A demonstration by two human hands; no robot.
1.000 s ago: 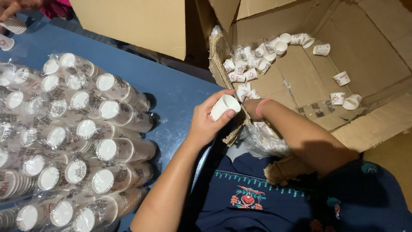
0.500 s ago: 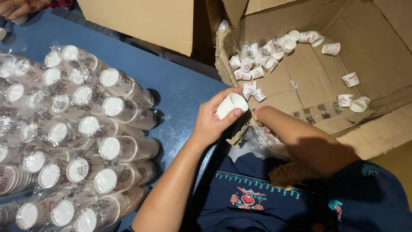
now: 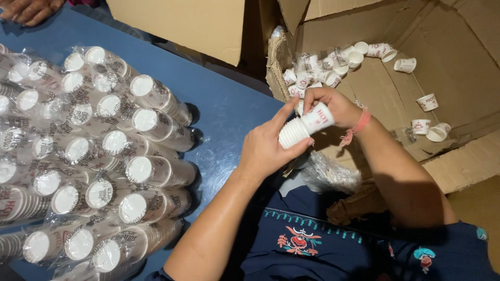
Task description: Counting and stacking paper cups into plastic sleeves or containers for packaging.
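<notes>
Short stack of nested white paper cups [image 3: 304, 127] held between both my hands, over the blue table [image 3: 229, 106] edge by the cardboard box [image 3: 458, 78]. Long axis slants: bases upper right, rims lower left. Left hand [image 3: 271, 145] grips rim end; right hand [image 3: 330, 104] pinches top cup.

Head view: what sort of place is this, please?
Probably a packing or sorting workplace for paper cups. Many wrapped cup stacks lie on a blue table, loose cups fill a big cardboard box, and the hands, left and right, hold a small stack of cups.
</notes>
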